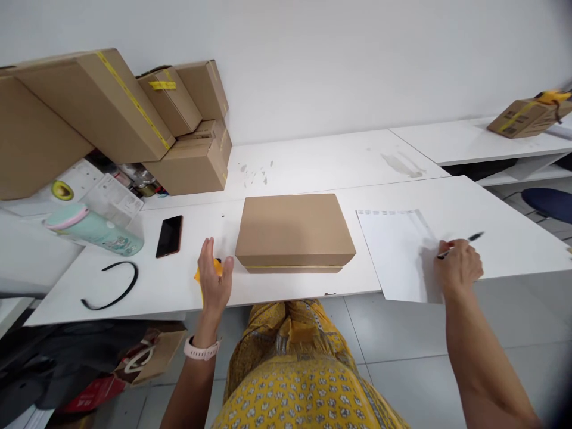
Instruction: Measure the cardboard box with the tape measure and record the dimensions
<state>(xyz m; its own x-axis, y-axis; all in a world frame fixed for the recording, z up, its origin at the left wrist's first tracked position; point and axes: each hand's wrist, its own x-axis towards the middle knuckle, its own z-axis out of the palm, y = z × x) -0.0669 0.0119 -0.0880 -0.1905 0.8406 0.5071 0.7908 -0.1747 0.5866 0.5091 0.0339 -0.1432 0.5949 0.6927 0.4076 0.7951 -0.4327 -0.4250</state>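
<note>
In front of me on the white table lies a closed cardboard box (295,226) with a yellow tape line along its near side. My left hand (215,280) is held just left of the box, fingers extended and apart from it. Partly hidden behind that hand is an orange-yellow item (198,275) whose kind I cannot make out. To the right, my right hand (459,265) grips a dark pen (476,236) at the right edge of a white sheet of paper (397,256). The pen's back end points up and right.
A phone (170,236), a mint tumbler (96,229) and a black headband (129,286) lie at the left. Several cardboard boxes (192,164) are stacked behind them against the wall. Far right, another box (521,118) sits on a side table, near a dark blue stool (549,204).
</note>
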